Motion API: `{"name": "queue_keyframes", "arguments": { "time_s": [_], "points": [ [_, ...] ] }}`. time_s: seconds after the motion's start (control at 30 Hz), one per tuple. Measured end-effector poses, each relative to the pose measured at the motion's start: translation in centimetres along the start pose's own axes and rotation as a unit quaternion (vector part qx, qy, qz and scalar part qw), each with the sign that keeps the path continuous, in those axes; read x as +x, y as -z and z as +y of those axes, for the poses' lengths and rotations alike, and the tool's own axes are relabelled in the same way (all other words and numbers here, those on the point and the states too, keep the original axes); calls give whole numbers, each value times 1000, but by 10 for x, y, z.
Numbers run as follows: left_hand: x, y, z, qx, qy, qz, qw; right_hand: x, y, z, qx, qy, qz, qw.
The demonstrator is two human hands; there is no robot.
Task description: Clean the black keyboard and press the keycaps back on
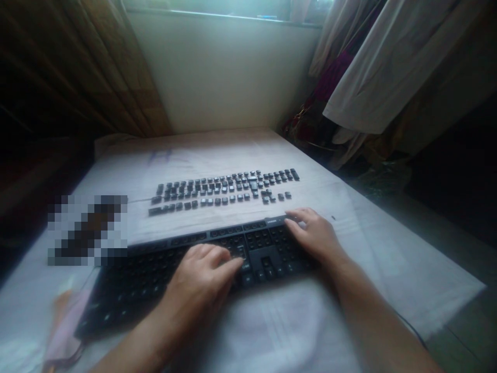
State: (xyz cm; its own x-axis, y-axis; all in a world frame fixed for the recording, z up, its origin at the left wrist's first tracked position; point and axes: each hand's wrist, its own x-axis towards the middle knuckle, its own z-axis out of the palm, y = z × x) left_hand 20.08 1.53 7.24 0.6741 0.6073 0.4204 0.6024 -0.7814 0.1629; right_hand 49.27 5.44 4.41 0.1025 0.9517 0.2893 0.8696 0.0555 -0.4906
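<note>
A black keyboard (pixel 267 254) lies at a slant across the cloth-covered table in front of me; many of its key positions show bare mounts. My left hand (pixel 204 269) is over its middle, fingers curled and closed, thumb by the enter key (pixel 245 263). Whatever is beneath those fingertips is hidden. At the far right corner, my right hand (pixel 312 235) grips the keyboard's edge between thumb and fingers. Beyond the keyboard, loose black keycaps (pixel 217 200) lie in several rows on the cloth.
A pixelated dark object (pixel 91 228) lies on the left of the table (pixel 388 248). A pinkish item (pixel 68 331) is at the near left. Curtains (pixel 128 88) hang at the left, clothes (pixel 373 77) at the right, and a pale wall (pixel 233 77) stands behind.
</note>
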Motion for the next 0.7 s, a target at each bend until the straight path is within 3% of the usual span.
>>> {"name": "queue_keyframes", "arguments": {
  "time_s": [0.27, 0.53, 0.7],
  "points": [
    [4, -5, 1, -35, 0, -23, 999, 0, -1, 0, -5, -6, 3, 1000],
    [17, 1, -1, 0, 51, -127, 991, -1, 0, -2, -6, -1, 0, 1000],
    [24, 2, 3, 18, 70, -152, 986, -1, 1, -2, -8, -3, 1, 1000]
  ]
}}
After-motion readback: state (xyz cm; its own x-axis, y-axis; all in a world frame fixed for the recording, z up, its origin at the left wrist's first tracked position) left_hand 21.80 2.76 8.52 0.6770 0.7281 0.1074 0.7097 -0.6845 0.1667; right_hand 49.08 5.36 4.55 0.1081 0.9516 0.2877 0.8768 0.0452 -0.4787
